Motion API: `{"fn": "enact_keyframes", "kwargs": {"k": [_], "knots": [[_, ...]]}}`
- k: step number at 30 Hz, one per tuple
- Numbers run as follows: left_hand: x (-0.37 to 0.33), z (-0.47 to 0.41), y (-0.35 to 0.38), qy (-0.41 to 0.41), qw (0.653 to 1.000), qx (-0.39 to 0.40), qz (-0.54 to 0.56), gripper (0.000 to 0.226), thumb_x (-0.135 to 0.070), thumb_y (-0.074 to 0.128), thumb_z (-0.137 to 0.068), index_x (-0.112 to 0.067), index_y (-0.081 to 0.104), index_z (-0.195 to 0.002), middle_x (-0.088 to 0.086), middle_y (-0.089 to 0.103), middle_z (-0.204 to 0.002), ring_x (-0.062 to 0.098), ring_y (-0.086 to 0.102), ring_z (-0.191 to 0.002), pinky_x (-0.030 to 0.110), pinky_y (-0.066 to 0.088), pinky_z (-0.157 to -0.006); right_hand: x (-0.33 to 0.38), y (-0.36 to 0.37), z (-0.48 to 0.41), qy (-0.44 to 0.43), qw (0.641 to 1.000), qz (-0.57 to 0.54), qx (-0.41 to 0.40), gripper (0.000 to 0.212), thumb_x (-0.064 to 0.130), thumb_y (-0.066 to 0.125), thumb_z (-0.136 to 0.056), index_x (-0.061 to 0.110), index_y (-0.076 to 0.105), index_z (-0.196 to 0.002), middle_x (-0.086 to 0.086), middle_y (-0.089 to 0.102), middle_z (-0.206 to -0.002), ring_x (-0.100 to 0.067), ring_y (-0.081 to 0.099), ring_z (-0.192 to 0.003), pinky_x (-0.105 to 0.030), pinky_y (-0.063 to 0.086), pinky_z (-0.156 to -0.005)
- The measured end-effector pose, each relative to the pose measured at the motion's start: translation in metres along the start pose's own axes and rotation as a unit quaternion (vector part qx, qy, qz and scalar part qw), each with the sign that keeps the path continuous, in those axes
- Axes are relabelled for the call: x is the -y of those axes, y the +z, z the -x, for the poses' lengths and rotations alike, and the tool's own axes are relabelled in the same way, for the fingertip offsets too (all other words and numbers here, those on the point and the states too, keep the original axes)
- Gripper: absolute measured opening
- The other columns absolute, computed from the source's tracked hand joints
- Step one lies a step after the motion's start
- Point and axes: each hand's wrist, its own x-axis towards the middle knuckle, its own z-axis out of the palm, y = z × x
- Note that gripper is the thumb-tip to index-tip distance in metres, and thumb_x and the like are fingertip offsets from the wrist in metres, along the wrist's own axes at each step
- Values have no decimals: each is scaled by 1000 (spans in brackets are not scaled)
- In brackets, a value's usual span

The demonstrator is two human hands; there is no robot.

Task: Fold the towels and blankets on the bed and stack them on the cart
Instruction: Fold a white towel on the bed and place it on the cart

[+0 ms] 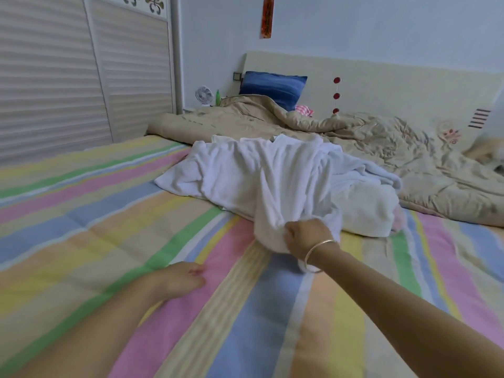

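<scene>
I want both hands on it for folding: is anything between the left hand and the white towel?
Nothing visible. Only bare striped sheet lies between the left hand and the white towel, whose near end the right hand grips.

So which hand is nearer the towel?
Right. The right hand grips the towel at its near edge; the left hand rests on the sheet, short of it.
</scene>
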Motion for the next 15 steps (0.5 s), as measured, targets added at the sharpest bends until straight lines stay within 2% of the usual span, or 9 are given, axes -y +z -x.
{"fn": "enact_keyframes", "kwargs": {"k": [2,4,6,8,9,10,12,14,15], "knots": [[-8,11,-2,-18,998,-18,58,27,-39,45,-100,-25,58,-118,-8,51,-129,13,51,-117,26,36,-102,25,-23,31,-16,986,-140,93,44,31,33,-90,8,70,-95,-10,69,-98,-28,59,-97,-32,43,-86],[-18,26,-2,-26,982,-42,181,33,-52,40,-99,-27,61,-104,-4,64,-109,11,59,-92,33,47,-87,39,-44,62,-24,941,-252,226,28,18,44,-90,0,64,-85,-9,59,-82,-19,51,-79,-32,43,-81],[-30,43,-1,-22,952,-34,305,35,-62,37,-95,-31,54,-97,-5,62,-77,8,57,-67,27,43,-66,48,-62,88,-39,888,-301,345,18,18,52,-79,2,60,-80,-5,50,-73,-16,43,-72,-33,40,-72],[-38,62,3,-7,927,-14,375,32,-64,51,-88,-33,55,-98,-7,63,-75,9,60,-65,24,46,-61,53,-76,110,-33,825,-346,446,26,20,53,-63,6,60,-85,-4,54,-73,-16,48,-70,-30,40,-67],[-39,73,9,7,927,-10,374,32,-54,64,-85,-29,59,-105,-5,68,-79,11,65,-68,27,53,-63,55,-80,119,-20,796,-366,482,30,19,55,-63,9,63,-90,-4,59,-78,-16,54,-73,-28,44,-68],[-40,83,15,10,936,-26,351,41,-40,75,-80,-23,58,-114,-1,72,-89,14,70,-77,32,58,-71,58,-85,125,-11,779,-379,499,31,19,60,-67,11,67,-96,-4,64,-84,-15,59,-75,-26,47,-68],[-41,99,24,-23,945,-80,317,60,-20,83,-69,-10,54,-121,10,69,-107,27,69,-94,43,58,-85,63,-91,131,19,782,-402,475,36,22,65,-77,7,66,-110,-4,69,-87,-14,63,-71,-23,52,-60],[-40,119,26,-36,947,-102,303,60,-17,81,-69,-3,54,-120,13,65,-113,30,66,-98,40,56,-87,66,-93,133,65,811,-441,379,29,20,60,-89,2,63,-112,-8,67,-87,-19,63,-68,-32,59,-62],[-43,128,25,-36,950,-94,295,62,-17,79,-69,-1,53,-122,12,64,-112,28,65,-94,34,56,-81,67,-91,133,82,829,-451,320,22,19,58,-93,4,62,-109,-9,66,-88,-21,63,-68,-37,60,-67]]}}
